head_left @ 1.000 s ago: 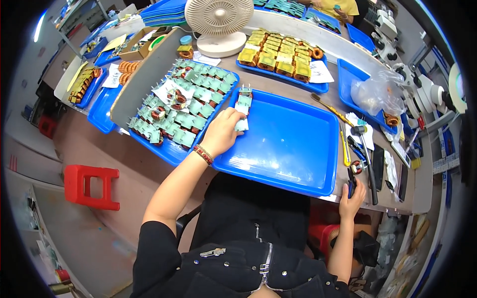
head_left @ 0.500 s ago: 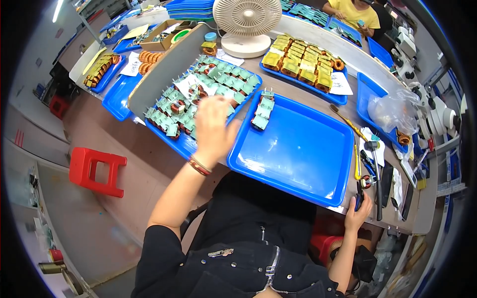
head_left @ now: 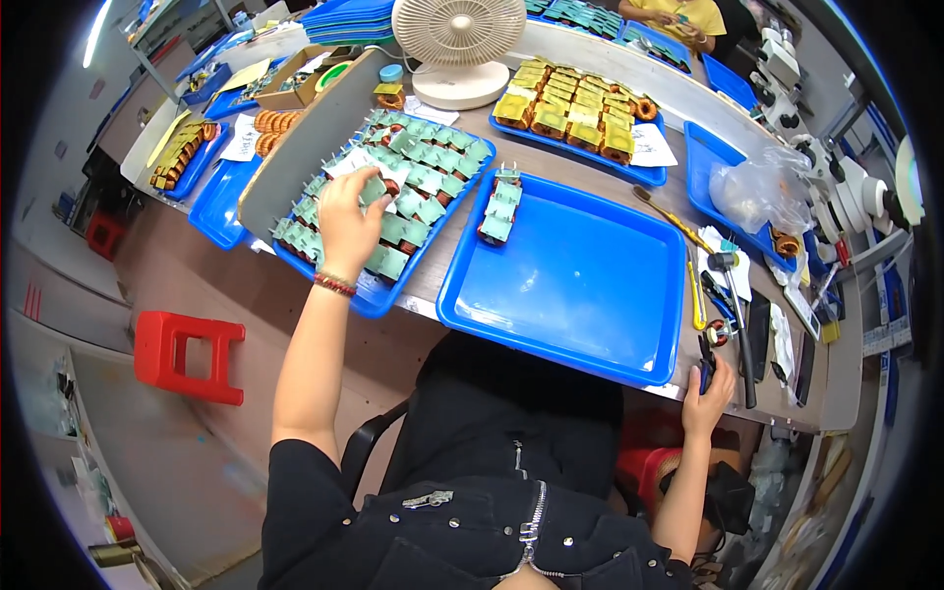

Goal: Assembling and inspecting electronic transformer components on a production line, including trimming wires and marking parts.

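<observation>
My left hand reaches over the left blue tray, which is filled with green-topped copper coils. Its thumb and fingers close around a small copper coil beside a white paper slip; the fingers partly hide it. At the bench's front edge on the right, my right hand is closed on dark-handled pliers, whose form is only partly visible. Between the hands lies a second blue tray with a short row of green-topped coils in its far left corner.
A fan stands at the back, next to a tray of yellow-wrapped coils. A hammer, a yellow-handled tool and a brush lie on the right. A plastic bag sits beyond them. A red stool is at the left; a co-worker sits opposite.
My left hand has moved left across the tray of green-topped coils and closed around a coil. My right hand stays on the pliers. The whole view has shifted slightly.
</observation>
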A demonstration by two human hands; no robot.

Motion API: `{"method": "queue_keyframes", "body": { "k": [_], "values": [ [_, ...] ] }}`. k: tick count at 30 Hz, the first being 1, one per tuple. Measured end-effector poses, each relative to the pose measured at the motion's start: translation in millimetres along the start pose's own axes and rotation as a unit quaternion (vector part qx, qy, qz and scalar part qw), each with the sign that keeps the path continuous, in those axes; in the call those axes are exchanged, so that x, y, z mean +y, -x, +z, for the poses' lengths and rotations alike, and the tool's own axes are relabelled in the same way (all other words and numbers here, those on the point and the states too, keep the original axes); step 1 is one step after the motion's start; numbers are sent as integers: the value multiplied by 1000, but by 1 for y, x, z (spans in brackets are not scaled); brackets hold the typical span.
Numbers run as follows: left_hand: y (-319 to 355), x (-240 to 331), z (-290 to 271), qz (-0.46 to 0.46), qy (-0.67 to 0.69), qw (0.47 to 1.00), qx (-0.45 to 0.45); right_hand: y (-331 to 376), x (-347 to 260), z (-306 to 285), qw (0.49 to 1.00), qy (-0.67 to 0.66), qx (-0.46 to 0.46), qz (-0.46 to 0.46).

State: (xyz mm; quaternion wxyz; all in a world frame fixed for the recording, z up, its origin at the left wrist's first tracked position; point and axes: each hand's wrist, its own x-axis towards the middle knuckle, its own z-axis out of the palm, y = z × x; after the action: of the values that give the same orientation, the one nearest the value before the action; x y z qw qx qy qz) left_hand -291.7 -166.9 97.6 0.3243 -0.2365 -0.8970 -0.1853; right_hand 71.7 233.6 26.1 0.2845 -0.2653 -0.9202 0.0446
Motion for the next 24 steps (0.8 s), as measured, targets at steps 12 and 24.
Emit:
{"method": "queue_keyframes", "body": {
  "k": [12,24],
  "values": [
    [24,155,-86,-238,709,570,-339,-26,-173,-51,715,-667,-202,50],
    [67,194,-89,-295,791,374,-383,-35,-190,-46,743,-647,-140,-104]
  ]
}}
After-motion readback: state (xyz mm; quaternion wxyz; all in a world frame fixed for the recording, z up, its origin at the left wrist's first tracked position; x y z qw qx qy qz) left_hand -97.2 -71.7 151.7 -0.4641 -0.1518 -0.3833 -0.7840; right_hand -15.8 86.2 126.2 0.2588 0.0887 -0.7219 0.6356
